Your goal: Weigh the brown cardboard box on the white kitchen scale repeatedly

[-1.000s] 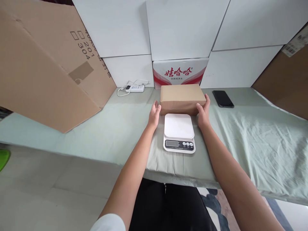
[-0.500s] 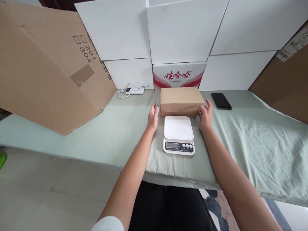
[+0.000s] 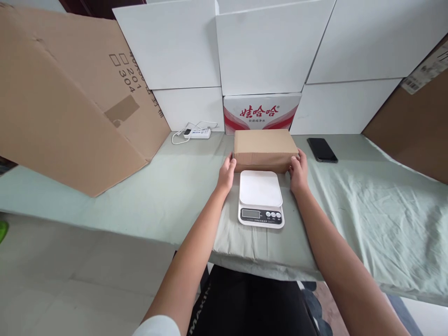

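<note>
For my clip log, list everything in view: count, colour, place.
Scale: 1, white, front centre
Small box: 1, brown, behind scale
Phone: 1, black, right of box
Corded device: 1, white, back left
Printed carton: 1, white-red, behind box
Panels: at least 5, white, back
Large cartons: 2, brown, both sides
Cloth: 1, pale green, under scale
Unclear object: 1, green, left edge
Floor: 1, grey, lower left
Patterned mat: 1, multicoloured, bottom right
Trousers: 1 pair, black, bottom
Sleeve: 1, white, bottom left
Forearms: 2, bare, foreground
Left hand: 1, bare, box's left end
Right hand: 1, bare, box's right end
</note>
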The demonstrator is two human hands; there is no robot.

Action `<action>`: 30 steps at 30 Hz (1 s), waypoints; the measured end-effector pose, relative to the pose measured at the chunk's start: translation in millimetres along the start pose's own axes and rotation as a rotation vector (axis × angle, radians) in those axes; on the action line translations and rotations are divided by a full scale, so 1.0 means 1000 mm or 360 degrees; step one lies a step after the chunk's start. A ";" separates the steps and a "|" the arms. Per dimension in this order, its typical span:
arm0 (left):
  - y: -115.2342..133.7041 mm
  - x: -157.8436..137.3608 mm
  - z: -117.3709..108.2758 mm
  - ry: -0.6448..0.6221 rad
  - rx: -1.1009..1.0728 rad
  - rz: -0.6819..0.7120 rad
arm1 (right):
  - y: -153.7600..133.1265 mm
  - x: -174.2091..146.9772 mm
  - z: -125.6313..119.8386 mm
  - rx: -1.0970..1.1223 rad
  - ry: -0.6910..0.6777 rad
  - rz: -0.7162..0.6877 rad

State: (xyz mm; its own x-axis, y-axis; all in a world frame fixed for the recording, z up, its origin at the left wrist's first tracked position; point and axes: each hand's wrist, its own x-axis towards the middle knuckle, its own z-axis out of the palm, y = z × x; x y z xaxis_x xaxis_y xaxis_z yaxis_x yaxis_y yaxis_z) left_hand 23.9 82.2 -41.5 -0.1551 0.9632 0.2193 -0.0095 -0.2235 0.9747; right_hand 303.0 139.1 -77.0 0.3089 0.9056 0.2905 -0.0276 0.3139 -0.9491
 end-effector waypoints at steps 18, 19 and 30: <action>0.014 -0.006 0.001 -0.0168 -0.0069 0.0108 | -0.021 -0.011 0.010 -0.0176 -0.0276 -0.0237; 0.017 -0.006 0.000 -0.0174 -0.0071 0.0134 | -0.024 -0.013 0.010 -0.0184 -0.0282 -0.0281; 0.044 -0.095 -0.027 -0.0288 0.0022 0.0405 | -0.081 -0.089 -0.040 -0.0614 -0.0161 -0.0795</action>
State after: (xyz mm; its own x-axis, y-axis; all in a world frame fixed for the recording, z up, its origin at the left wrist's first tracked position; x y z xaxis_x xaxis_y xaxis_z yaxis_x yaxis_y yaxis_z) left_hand 11.1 -22.9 -20.7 0.0278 0.8879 0.4592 0.0209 -0.4598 0.8878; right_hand 315.9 22.0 -30.7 0.1041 0.7052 0.7013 0.4465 0.5969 -0.6666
